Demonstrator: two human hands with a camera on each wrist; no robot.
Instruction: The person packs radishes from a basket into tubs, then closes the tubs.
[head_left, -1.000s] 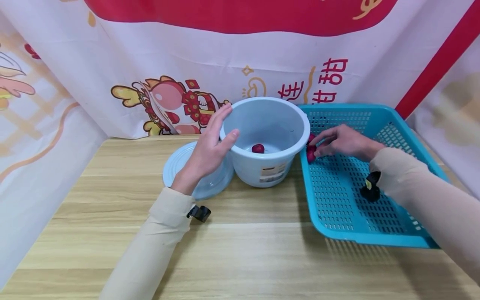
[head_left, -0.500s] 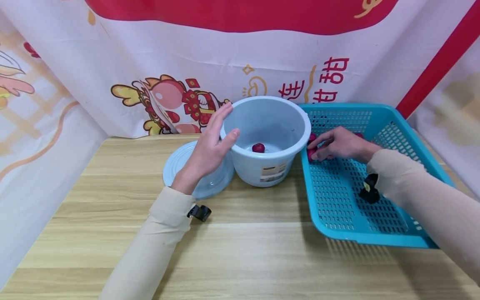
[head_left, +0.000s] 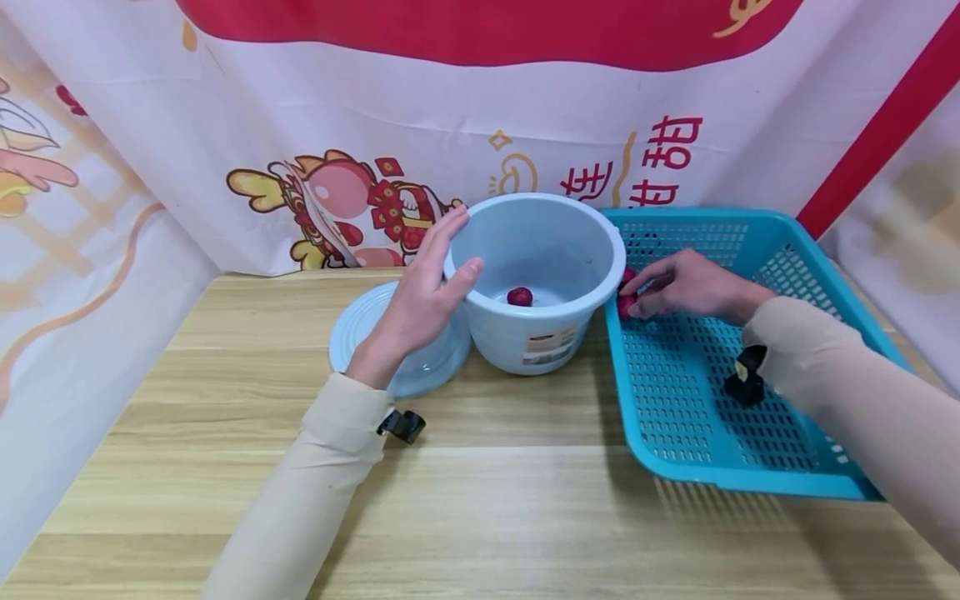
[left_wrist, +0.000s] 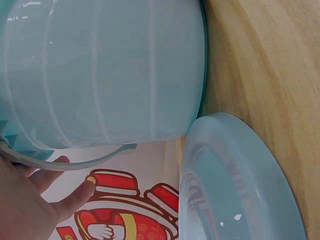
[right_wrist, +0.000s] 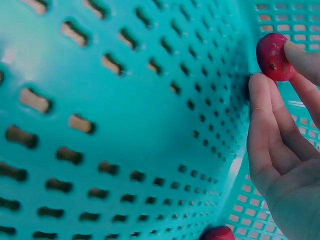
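My left hand [head_left: 426, 304] rests against the left rim of a pale blue bucket [head_left: 498, 333], fingers straight and thumb over the rim. In the left wrist view, the fingers [left_wrist: 75, 200] lie beside the bucket's curved handle [left_wrist: 75, 164]. One dark red radish [head_left: 520, 297] lies on the bucket's bottom. My right hand [head_left: 686, 285] reaches into the blue-green basket [head_left: 626, 400] at its left wall. In the right wrist view, its thumb and fingers pinch a small round red radish [right_wrist: 274, 57] with a brown scar. Another radish [right_wrist: 218, 233] shows at that view's bottom edge.
A round pale blue lid [head_left: 431, 367] lies on the wooden table [head_left: 480, 517], left of the bucket and partly under my left forearm. The basket stands close to the bucket's right side. Behind them hangs a printed white and red cloth [head_left: 420, 100].
My right hand stays at the basket's left wall and shifts only slightly, its fingers working at the radishes. My left hand and the bucket hold still.
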